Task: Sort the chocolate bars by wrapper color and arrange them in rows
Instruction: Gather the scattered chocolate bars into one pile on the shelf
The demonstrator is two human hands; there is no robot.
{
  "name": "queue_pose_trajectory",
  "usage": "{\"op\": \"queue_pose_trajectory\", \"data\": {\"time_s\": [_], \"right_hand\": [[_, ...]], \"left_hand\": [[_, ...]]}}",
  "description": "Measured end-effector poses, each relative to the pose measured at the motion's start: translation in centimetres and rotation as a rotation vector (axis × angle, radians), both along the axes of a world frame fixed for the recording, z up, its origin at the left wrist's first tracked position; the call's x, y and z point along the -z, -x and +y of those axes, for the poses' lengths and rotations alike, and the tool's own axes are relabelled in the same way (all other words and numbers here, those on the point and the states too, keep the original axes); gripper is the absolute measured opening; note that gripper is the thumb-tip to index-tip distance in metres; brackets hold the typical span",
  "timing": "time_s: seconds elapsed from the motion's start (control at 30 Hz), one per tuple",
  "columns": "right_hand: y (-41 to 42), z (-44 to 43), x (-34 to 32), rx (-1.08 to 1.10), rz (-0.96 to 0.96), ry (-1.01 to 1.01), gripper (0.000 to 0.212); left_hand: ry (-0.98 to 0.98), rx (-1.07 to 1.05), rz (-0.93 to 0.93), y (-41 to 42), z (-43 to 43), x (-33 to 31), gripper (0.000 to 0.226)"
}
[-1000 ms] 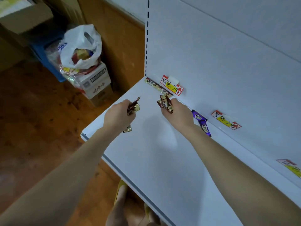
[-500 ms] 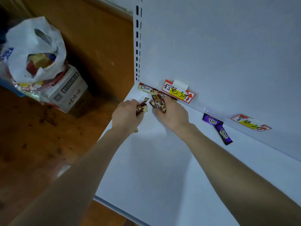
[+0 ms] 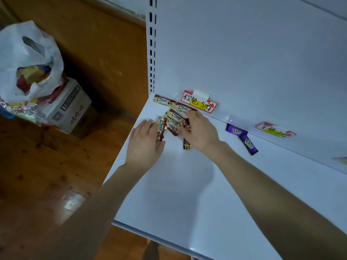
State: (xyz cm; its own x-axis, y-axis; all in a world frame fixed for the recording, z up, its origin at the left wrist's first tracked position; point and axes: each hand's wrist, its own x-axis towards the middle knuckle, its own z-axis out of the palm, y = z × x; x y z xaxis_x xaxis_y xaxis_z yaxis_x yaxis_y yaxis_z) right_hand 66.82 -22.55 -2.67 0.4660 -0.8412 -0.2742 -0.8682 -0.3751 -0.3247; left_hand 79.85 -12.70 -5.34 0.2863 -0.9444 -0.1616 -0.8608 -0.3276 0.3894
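Two brown-and-gold Choco bars (image 3: 163, 100) lie end to end along the back of the white shelf (image 3: 187, 194), under a red-and-yellow label (image 3: 199, 104). Just in front, several more brown bars (image 3: 175, 119) lie fanned in a loose pile. My right hand (image 3: 201, 133) covers the pile's right side, its thumb curled on the bars; one bar end (image 3: 187, 145) pokes out below the palm. My left hand (image 3: 144, 147) lies flat with straight fingers, touching the leftmost bar (image 3: 161, 127). Two purple bars (image 3: 244, 139) lie to the right under a second label (image 3: 276, 130).
The shelf's left edge drops to a wooden floor (image 3: 47, 175). A white plastic bag (image 3: 28, 59) of snacks sits on a cardboard box (image 3: 71, 107) at the left. A slotted upright (image 3: 153, 44) stands at the shelf's back-left corner. A third label (image 3: 341, 160) shows at the far right.
Both hands came down onto the shelf and closer together. The left hand's fingers straightened and its bar now lies on the shelf. The right hand's bars spread into a fan.
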Motion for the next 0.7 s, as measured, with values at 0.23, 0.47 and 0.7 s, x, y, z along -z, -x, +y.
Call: {"op": "queue_pose_trajectory", "data": {"time_s": [0.23, 0.47, 0.7], "right_hand": [[7.4, 2.7, -2.8, 0.114, 0.046, 0.011, 0.043], [20.8, 6.1, -6.2, 0.465, 0.106, 0.023, 0.043], [31.9, 10.1, -8.7, 0.695, 0.146, 0.045, 0.046]], "left_hand": [[0.308, 0.36, -0.038, 4.8, 2.7, -2.5, 0.035], [0.404, 0.637, 0.054, 13.3, 1.5, -5.6, 0.024], [0.377, 0.856, 0.074, 23.2, 1.4, -7.8, 0.037]]}}
